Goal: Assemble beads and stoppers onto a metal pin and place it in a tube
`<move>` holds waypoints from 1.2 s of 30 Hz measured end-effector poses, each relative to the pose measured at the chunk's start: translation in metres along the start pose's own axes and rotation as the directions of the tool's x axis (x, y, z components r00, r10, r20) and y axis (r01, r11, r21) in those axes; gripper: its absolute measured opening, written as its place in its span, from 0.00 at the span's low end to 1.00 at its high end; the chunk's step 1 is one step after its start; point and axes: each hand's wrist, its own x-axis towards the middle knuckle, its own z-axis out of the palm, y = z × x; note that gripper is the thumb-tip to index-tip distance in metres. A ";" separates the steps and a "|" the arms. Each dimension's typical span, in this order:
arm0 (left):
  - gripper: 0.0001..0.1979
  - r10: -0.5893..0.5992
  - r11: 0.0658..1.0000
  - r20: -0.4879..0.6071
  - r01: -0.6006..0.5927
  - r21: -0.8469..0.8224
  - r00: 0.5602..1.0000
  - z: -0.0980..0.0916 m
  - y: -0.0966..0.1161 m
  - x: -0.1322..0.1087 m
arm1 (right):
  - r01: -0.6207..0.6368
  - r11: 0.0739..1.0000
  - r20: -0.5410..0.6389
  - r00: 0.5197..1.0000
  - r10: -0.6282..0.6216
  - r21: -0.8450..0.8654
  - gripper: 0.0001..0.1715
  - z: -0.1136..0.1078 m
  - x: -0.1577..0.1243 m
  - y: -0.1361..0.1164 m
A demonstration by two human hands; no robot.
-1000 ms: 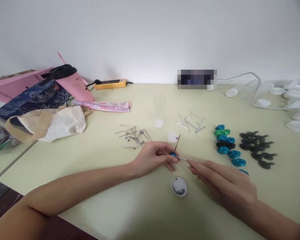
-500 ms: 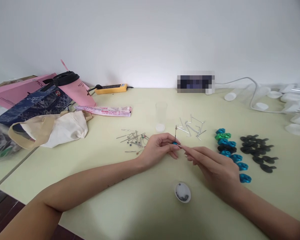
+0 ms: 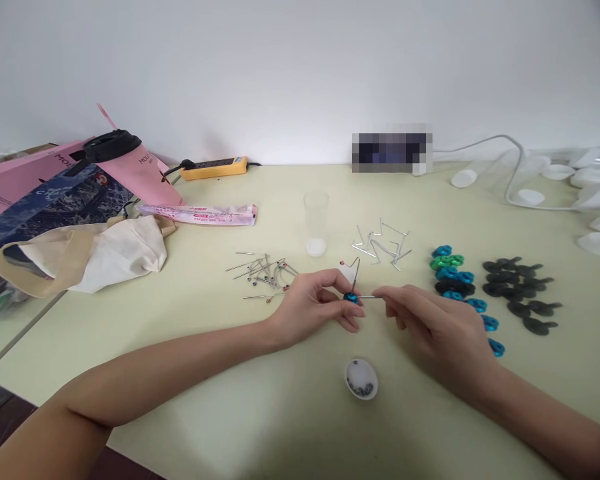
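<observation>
A white wall stands behind the wide pale green counter (image 3: 180, 347). Over its middle the left hand (image 3: 316, 308) and the right hand (image 3: 437, 330) almost meet, near a small white dish (image 3: 351, 368) with dark beads. The left hand's fingers are closed on a small blue round piece (image 3: 351, 297). The right hand pinches a thin silver pin (image 3: 371, 297) that touches this piece sideways.

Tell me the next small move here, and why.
Probably slide the pin in the right hand leftward into the blue piece. The left hand pinches that piece, which already carries one upright pin, and the horizontal pin's tip sits right at its side.
</observation>
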 end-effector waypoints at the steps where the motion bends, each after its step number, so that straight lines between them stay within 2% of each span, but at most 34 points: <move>1: 0.12 -0.004 1.000 -0.004 0.004 0.014 1.000 0.000 0.000 -0.001 | 0.004 1.000 0.007 1.000 -0.004 -0.009 0.17 -0.001 0.001 -0.001; 10: 0.12 -0.032 0.999 -0.016 0.033 0.033 0.999 -0.002 -0.002 0.001 | 0.042 0.998 0.073 0.997 -0.039 -0.044 0.13 -0.003 0.002 0.001; 13: 0.11 -0.044 0.999 0.019 0.044 -0.025 0.999 -0.004 0.000 0.004 | 0.137 0.980 0.037 0.990 -0.133 -0.144 0.15 -0.004 0.000 0.001; 15: 0.11 -0.067 0.994 0.066 0.073 -0.081 0.996 -0.006 0.001 0.006 | 0.264 0.935 0.024 0.964 -0.266 -0.236 0.15 -0.008 0.002 -0.001; 18: 0.11 -0.099 0.984 0.138 0.118 -0.134 0.985 -0.008 0.002 0.007 | 0.440 0.822 0.068 0.892 -0.447 -0.361 0.14 -0.019 0.008 -0.005; 21: 0.12 -0.116 0.978 0.175 0.143 -0.150 0.978 -0.009 0.002 0.008 | 0.546 0.721 0.116 0.824 -0.555 -0.426 0.13 -0.028 0.013 -0.008; 23: 0.13 -0.119 0.976 0.181 0.149 -0.159 0.976 -0.009 0.002 0.008 | 0.576 0.685 0.123 0.798 -0.590 -0.446 0.13 -0.029 0.013 -0.008; 25: 0.13 -0.110 0.976 0.166 0.138 -0.168 0.980 -0.009 0.001 0.008 | 0.557 0.704 0.115 0.812 -0.572 -0.441 0.13 -0.028 0.012 -0.008; 28: 0.14 -0.083 0.980 0.132 0.105 -0.169 0.988 -0.008 0.000 0.008 | 0.467 0.809 0.090 0.879 -0.468 -0.357 0.14 -0.022 0.008 -0.008; 31: 0.13 -0.059 0.985 0.108 0.075 -0.154 0.992 -0.007 0.000 0.007 | 0.378 0.888 0.060 0.925 -0.376 -0.261 0.14 -0.016 0.004 -0.007; 36: 0.12 -0.049 0.993 0.090 0.059 -0.103 0.995 -0.006 0.000 0.006 | 0.135 0.987 0.038 0.991 -0.132 -0.092 0.13 -0.014 0.006 -0.008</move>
